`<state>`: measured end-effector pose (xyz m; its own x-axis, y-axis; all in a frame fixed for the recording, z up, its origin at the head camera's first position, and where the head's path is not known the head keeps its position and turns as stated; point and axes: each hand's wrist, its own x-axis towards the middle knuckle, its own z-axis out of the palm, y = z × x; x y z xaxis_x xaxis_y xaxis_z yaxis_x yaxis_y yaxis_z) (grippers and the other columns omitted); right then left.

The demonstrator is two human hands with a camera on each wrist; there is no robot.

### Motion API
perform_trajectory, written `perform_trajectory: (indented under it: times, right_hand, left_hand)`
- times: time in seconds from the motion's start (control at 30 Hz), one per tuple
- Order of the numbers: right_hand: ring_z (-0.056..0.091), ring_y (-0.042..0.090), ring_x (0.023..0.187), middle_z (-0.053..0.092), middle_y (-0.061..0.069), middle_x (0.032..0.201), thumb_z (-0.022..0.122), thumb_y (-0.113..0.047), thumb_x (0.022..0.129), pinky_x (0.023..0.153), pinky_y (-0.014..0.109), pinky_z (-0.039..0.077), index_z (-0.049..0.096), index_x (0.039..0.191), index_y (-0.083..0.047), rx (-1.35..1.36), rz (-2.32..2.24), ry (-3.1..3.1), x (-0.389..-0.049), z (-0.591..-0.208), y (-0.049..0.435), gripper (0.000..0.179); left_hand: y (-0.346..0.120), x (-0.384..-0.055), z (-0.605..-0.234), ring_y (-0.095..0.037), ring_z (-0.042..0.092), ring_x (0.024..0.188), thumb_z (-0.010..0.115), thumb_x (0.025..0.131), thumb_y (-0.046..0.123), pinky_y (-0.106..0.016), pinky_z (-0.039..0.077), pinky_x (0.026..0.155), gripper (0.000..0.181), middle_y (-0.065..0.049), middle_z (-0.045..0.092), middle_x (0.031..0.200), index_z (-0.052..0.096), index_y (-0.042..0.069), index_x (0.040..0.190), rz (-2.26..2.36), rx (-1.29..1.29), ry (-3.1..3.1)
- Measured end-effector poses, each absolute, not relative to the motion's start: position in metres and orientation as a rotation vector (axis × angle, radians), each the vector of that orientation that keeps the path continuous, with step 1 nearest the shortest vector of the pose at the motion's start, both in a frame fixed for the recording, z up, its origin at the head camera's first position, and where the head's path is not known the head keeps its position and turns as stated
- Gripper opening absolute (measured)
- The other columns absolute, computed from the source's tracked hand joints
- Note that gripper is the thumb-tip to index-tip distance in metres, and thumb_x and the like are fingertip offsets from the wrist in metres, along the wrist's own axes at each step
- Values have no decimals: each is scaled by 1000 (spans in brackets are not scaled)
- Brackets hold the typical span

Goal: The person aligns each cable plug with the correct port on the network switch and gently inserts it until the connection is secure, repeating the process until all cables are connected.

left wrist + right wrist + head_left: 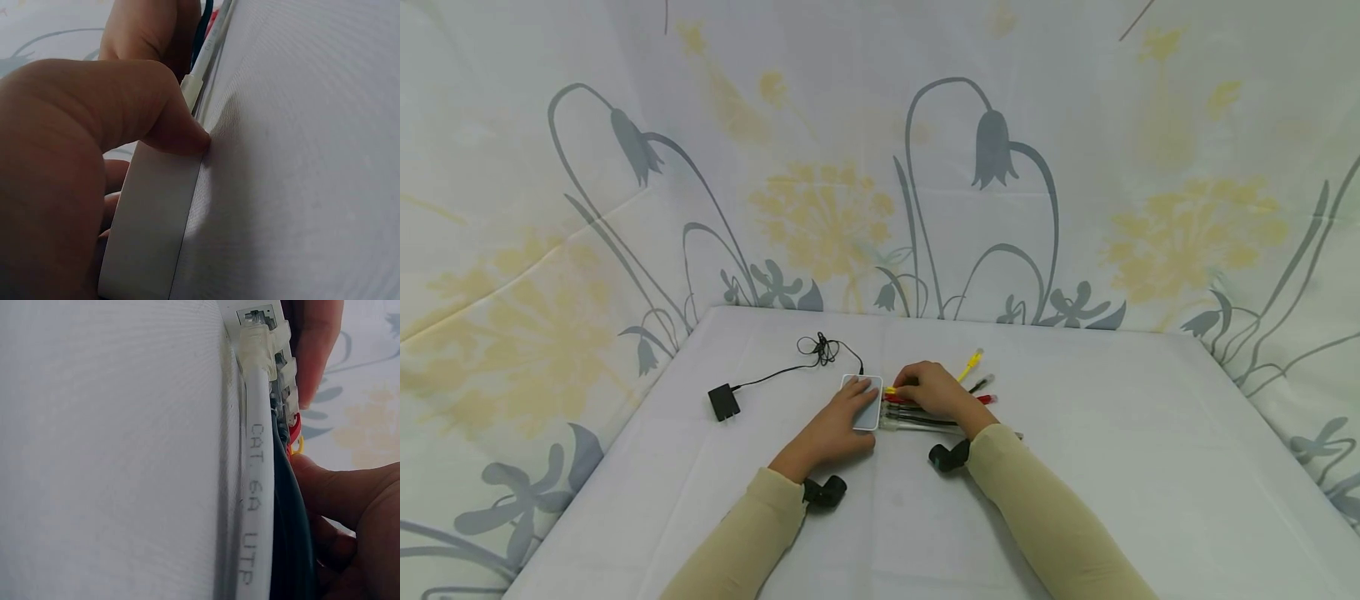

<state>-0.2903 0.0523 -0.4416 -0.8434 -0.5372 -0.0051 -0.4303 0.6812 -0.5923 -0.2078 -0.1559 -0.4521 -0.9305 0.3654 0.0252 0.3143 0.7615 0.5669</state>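
A small white network switch [868,410] lies flat on the table. My left hand [831,429] holds it, fingers spread over its top and the bent thumb [169,119] against its near side. My right hand [934,390] pinches a yellow Ethernet cable [972,364] by its plug end, right at the row of ports. Beside it, white [256,456], dark [290,531] and red [295,425] Ethernet cables run side by side from the switch's right edge. The white one, marked CAT.6A UTP, has its plug in the nearest port.
A black power adapter [724,402] lies on the left of the white-covered table [1112,417]. Its thin cord [775,374], bundled midway, runs to the back of the switch. A flower-patterned curtain [880,125] hangs behind the table.
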Motion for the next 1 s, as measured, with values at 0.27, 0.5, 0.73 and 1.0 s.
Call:
perform_trajectory:
  times: [0.27, 0.5, 0.73, 1.0]
  right_hand:
    - [61, 17, 93, 71, 0, 95, 63, -18, 92, 91, 40, 47, 72, 97, -14, -842, -890, 2746, -289, -442, 49, 11]
    - [62, 18, 94, 71, 2, 97, 63, -18, 92, 91, 40, 47, 72, 98, -13, -847, -884, 2754, -290, -441, 50, 12]
    - [61, 19, 96, 70, 1, 96, 62, -17, 92, 93, 41, 46, 72, 97, -12, -844, -888, 2755, -293, -442, 49, 12]
    - [59, 18, 98, 69, 2, 98, 61, -17, 93, 93, 40, 46, 73, 98, -12, -785, -905, 2728, -292, -440, 48, 14]
  left_hand:
    - [-157, -207, -451, -29, 12, 151, 63, 74, 21, -50, 27, 115, 79, -7, 27, 160, 40, 12, 149, 872, 572, 2864]
    - [-156, -206, -446, -30, 12, 151, 62, 74, 20, -52, 26, 115, 79, -8, 27, 159, 40, 10, 149, 867, 588, 2854]
    - [-154, -208, -446, -31, 14, 151, 63, 74, 21, -51, 27, 115, 78, -8, 29, 159, 40, 10, 148, 851, 599, 2866]
    - [-155, -208, -445, -33, 17, 150, 63, 72, 20, -52, 26, 115, 78, -11, 31, 157, 43, 6, 146, 865, 638, 2873]
